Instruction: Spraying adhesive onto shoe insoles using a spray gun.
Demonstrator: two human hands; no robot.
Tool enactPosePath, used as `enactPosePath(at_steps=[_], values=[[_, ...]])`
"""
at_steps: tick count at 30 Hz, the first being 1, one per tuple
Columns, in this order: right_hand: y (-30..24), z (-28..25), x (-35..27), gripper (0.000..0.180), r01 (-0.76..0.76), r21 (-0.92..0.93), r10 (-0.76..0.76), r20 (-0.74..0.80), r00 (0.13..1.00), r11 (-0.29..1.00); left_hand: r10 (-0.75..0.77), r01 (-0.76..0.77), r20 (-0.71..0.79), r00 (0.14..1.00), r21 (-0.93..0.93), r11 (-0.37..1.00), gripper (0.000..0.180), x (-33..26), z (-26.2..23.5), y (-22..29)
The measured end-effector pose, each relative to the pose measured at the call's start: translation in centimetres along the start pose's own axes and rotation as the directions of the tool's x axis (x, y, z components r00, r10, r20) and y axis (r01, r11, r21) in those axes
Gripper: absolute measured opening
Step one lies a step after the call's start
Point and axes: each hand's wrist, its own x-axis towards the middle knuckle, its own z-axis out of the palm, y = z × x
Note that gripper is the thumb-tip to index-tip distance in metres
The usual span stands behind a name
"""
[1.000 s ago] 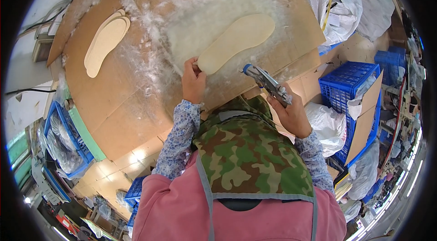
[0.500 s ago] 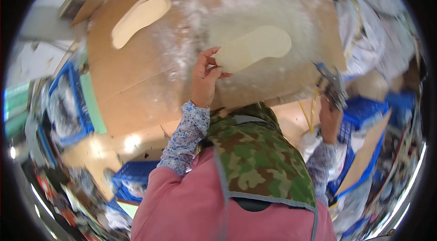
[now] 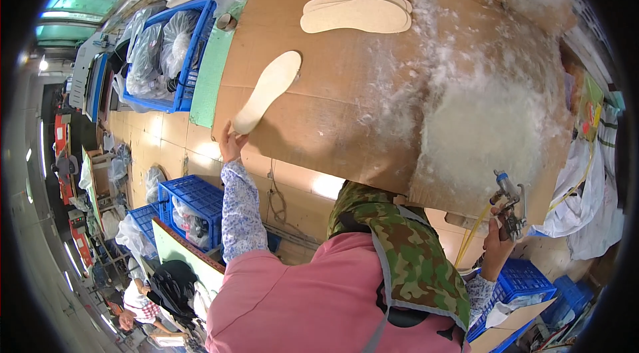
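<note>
Left hand (image 3: 231, 143) is gripping the heel end of a single cream insole (image 3: 267, 90), fingers clamped on it at the near-left edge of the cardboard-covered counter (image 3: 333, 113). The insole is lying flat on the counter, toe pointing away from the person, angled up-right.

Right hand (image 3: 498, 241) is hanging off the counter's near-right edge, closed around the grip of a metal spray gun (image 3: 510, 205). The gun is pointing up, nozzle just at the counter edge; a yellow hose (image 3: 470, 236) is running down from it. The two hands are sitting well apart, one at each near corner of the counter.

A stack of two cream insoles (image 3: 356, 12) is lying at the far side of the counter, well beyond the held insole. A white fluffy overspray patch (image 3: 482, 126) is covering the counter's right part, near the spray gun.

Left of the counter: a blue crate (image 3: 170, 53) with bagged goods. Below the counter's near edge, another blue crate (image 3: 196, 206) on the floor. A person's camouflage scarf (image 3: 399, 253) over a pink top is filling the lower frame.
</note>
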Motion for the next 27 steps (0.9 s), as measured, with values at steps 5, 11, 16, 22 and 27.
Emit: enactPosePath(at_steps=[5,11,16,22,27], values=[[-1.5,0.8,-0.4,0.04,-0.09,-0.043,0.087,-0.053,0.995,0.995,0.603,-0.159,0.036,0.797,0.975,0.153,0.063,2.7,2.4,-0.7],[-1.4,1.9,-1.7,0.037,0.023,0.004,-0.022,-0.133,0.991,1.0,0.737,-0.787,0.366,0.568,0.503,0.357,0.044,9.4,23.2,3.2],[-1.6,0.9,-4.8,0.034,-0.063,0.088,0.079,-0.197,0.977,0.994,0.61,-0.482,0.327,0.722,0.87,0.104,0.047,11.4,33.2,4.0],[0.5,-0.6,-6.5,0.037,-0.133,0.014,0.131,-0.307,0.942,0.991,0.593,-0.627,0.45,0.668,0.769,0.123,0.038,12.3,31.5,7.5],[2.2,-3.3,-5.0,0.036,-0.087,0.057,0.098,-0.234,0.967,0.995,0.276,-0.469,0.738,0.615,0.061,0.881,0.025,3.3,28.8,17.6]])
